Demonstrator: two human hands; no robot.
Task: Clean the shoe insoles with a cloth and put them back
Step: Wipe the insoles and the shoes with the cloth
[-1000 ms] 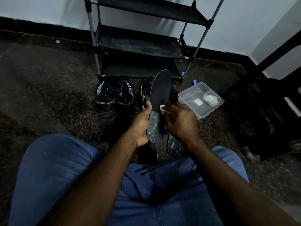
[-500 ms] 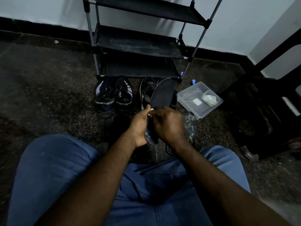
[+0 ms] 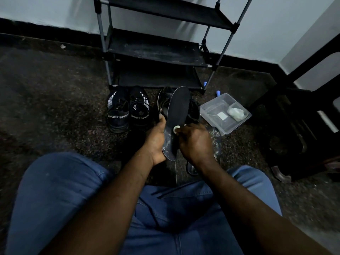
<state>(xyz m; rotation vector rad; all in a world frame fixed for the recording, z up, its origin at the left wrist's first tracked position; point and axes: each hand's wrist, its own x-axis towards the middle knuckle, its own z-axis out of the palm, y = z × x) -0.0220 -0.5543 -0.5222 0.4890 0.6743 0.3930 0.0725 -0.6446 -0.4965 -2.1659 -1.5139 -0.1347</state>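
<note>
A dark insole stands nearly upright in front of me, heel end down. My left hand grips its lower left edge, thumb on the front. My right hand is closed on a small white cloth that presses against the insole's middle. Behind the insole sits a dark shoe, partly hidden. A second insole lies on the floor under my right hand, mostly covered.
A pair of black sport shoes stands on the floor to the left. A clear plastic container holding white bits sits to the right. A black shoe rack stands against the wall. Dark furniture fills the right side.
The insole has been raised more upright again after tilting down. My right hand with the cloth has slid up along its surface to the middle.
</note>
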